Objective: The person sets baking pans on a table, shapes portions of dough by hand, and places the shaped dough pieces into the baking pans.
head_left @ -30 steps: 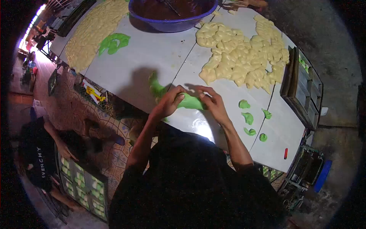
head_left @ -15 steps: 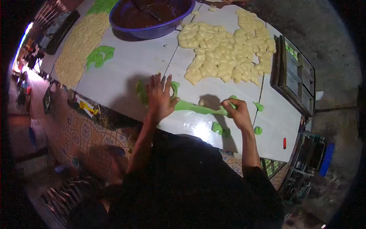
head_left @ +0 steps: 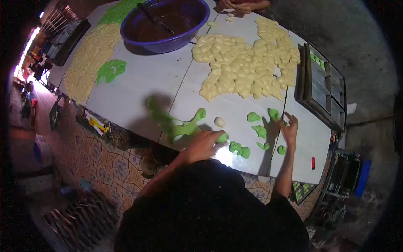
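Note:
My left hand [head_left: 203,146] is low over the front of the white table, its fingers closed on the end of a piece of green dough [head_left: 223,137]. To its left lies a stretched sheet of green dough [head_left: 184,128], blurred in part and with a hole near its right end. My right hand [head_left: 289,131] is farther right, fingers apart, beside a green lump [head_left: 273,114] that one fingertip seems to touch. Between the hands sit more green lumps [head_left: 253,116] and a pale dough ball [head_left: 219,122]. Another green lump [head_left: 281,149] rests below my right hand.
A purple basin [head_left: 161,45] of brown filling with a dark utensil stands at the back. Pale dough pieces [head_left: 239,69] cover much of the table [head_left: 142,84]. At right are stacked compartment trays [head_left: 321,86] and a red lighter [head_left: 313,163]. Another person's hands [head_left: 241,6] show at the far edge.
My left hand has left its flat press on the dough and moved right. My right hand has moved right, and the strip stretched between the hands is gone. More separate green lumps show.

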The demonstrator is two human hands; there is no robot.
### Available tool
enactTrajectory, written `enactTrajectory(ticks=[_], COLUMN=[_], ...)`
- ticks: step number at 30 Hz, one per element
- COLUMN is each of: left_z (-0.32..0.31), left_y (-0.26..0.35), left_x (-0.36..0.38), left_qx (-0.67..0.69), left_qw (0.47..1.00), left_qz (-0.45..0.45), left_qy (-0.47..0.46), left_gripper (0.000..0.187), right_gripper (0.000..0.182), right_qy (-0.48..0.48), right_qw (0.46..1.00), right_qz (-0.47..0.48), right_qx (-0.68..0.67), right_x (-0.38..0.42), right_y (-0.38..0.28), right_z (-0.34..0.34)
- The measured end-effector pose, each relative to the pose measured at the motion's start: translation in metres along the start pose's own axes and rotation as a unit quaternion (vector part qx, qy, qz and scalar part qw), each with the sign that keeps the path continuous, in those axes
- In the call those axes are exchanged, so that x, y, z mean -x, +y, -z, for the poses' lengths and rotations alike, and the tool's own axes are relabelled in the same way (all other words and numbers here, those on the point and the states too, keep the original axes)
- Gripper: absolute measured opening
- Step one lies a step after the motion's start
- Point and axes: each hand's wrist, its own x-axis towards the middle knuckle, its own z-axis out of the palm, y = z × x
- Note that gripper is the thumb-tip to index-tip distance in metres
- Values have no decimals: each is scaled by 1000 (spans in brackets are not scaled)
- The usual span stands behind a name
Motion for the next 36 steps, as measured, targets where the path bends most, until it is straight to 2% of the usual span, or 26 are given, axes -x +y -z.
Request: enactTrajectory(ticks=[2,3,4,6,7,8,10,12,13,14,16,17,18,20,21,23,24,25,26,27,28,29,30,33,35,36], left_z=[-18,-11,-2,-12,-15,-16,-13,-16,-18,-12,8,21,36,36,39,58,59,56,36,12,-2,-9,-16,-37,-44,-46], left_y=[16,25,44,44,41,38,40,41,40,43,51,37,22,13,13,26,22,14,-3,-9,-9,5,18,14,21,24], left_x=[5,3,6,4,1,-2,1,7,9,13,33,53,73,92,95,88,78,64,44,41,34,25,19,3,-4,-6], left_qx=[-61,-5,51,82,119,156,161,195,263,266,479,545,607,782,785,519,340,140,57,31,17,41,64,67,25,-18], left_qw=[993,999,999,983,976,967,962,963,937,935,838,797,752,410,410,684,828,923,946,969,981,991,994,995,996,995], left_qz=[-61,-37,9,-93,-98,-103,-116,-58,-73,-69,26,28,29,-123,-115,-122,-64,-9,-69,0,-40,11,67,42,13,-14], left_qy=[77,11,4,133,152,174,186,176,219,222,260,259,254,454,449,497,442,359,310,243,190,125,60,-65,-88,-95], left_gripper=[34,40,40,36,32,28,20,16,17,17,15,12,9,10,10,7,9,12,20,25,30,32,35,32,28,23], right_gripper=[58,59,59,58,62,58,56,53,51,45,44,44,44,42,39,28,24,19,15,11,7,6,7,10,12,12], right_qy=[98,-40,-177,-343,-395,-344,-342,-327,-319,-301,-262,-330,-322,-286,-255,-222,-214,-217,-216,-202,-208,-200,-199,-191,-185,-165], right_qw=[990,962,861,754,650,739,730,709,699,767,843,831,835,826,803,766,753,732,709,732,802,833,831,850,854,807], right_qz=[94,11,-86,43,-148,-178,-171,-166,-165,-119,-1,9,4,-122,-163,-159,-169,-173,-174,-212,-189,-143,-166,-123,-117,-168], right_qx=[-48,-271,-470,-558,-633,-551,-567,-602,-618,-554,-470,-448,-447,-470,-513,-583,-598,-623,-648,-615,-527,-495,-492,-475,-472,-541], right_x=[18,28,45,70,91,111,119,130,135,138,114,115,114,115,111,104,97,91,87,86,86,87,89,98,104,105], right_y=[-90,-120,-146,-188,-206,-218,-219,-209,-199,-176,-225,-190,-188,-194,-199,-186,-186,-182,-178,-177,-178,-183,-194,-214,-206,-199], right_z=[9,5,0,-24,-33,-43,-72,-111,-131,-155,-67,-95,-89,-59,-43,-31,-16,-5,0,-2,-8,-16,-11,8,14,25])
